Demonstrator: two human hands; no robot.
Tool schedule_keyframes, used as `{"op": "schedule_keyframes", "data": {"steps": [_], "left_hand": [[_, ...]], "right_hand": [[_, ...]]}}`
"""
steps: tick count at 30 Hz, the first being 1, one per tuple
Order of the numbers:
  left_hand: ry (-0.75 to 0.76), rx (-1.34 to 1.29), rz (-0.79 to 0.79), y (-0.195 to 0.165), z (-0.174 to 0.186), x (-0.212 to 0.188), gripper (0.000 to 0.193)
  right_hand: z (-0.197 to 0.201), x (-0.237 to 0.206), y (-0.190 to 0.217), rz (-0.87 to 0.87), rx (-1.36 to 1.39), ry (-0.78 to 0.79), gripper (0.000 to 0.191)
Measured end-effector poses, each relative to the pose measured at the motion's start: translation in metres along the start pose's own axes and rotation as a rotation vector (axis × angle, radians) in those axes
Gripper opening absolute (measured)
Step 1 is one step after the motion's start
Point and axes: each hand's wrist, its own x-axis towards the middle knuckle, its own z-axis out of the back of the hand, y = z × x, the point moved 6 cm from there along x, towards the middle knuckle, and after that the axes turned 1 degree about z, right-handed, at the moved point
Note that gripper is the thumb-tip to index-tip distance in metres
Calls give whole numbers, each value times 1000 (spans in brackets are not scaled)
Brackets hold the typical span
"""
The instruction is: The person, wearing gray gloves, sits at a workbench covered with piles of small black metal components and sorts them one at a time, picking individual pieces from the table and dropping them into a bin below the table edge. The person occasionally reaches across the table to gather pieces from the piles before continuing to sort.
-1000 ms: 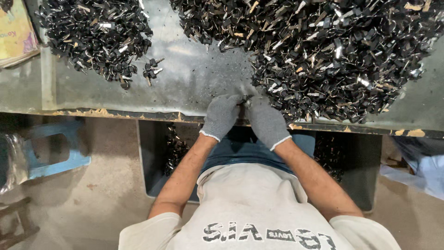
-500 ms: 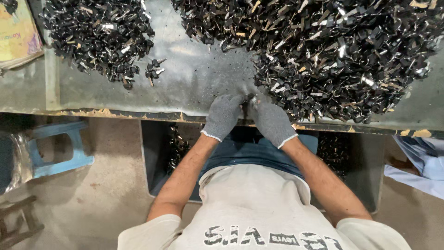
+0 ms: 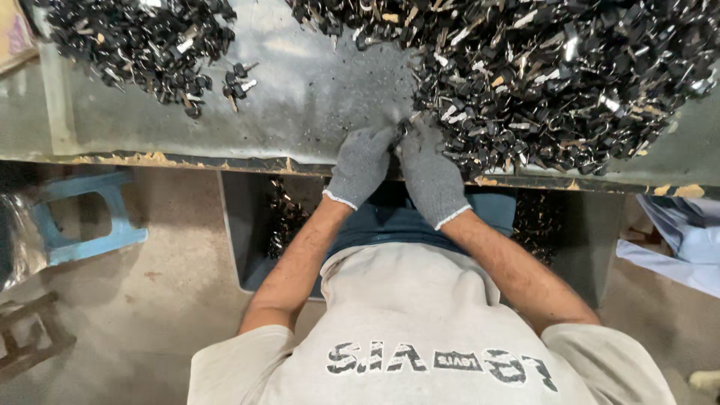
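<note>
Both gloved hands, left hand (image 3: 362,163) and right hand (image 3: 429,174), pinch one small key (image 3: 403,130) at the big pile's (image 3: 555,75) seven o'clock edge. Light, stiff, slippery (best gripped by its black head).

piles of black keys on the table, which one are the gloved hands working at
The large pile of keys on the right: both gloved hands, left hand and right hand, meet at its near edge. The smaller pile lies apart, far left.

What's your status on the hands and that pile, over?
Left hand and right hand, grey-gloved, pinching together a small dark metal part. Big heap of black-and-silver metal parts touches right hand. Grey metal table bare ahead.
</note>
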Motion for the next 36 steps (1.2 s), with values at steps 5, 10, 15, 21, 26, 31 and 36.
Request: {"op": "schedule_keyframes", "data": {"steps": [5,10,15,21,26,31,36], "left_hand": [[11,75,-73,1,-9,3,37],[77,-25,172,7,-2,4,38],[7,157,40,-17,13,4,26],[49,94,171,-10,14,7,22],[109,7,208,-2,-2,1,30],[51,76,46,-10,-9,2,32],[123,-42,200,-2,-7,0,39]], "right_hand": [[-25,12,-6,-53,12,128,30],[-20,20,-29,147,472,121,21],[-13,2,-24,34,332,86,23],[0,-10,-19,65,86,152,47],[-5,-5,-9,41,-7,101,14],[-8,6,-11,101,88,-10,24],[-9,11,-25,106,179,128,23]]}}
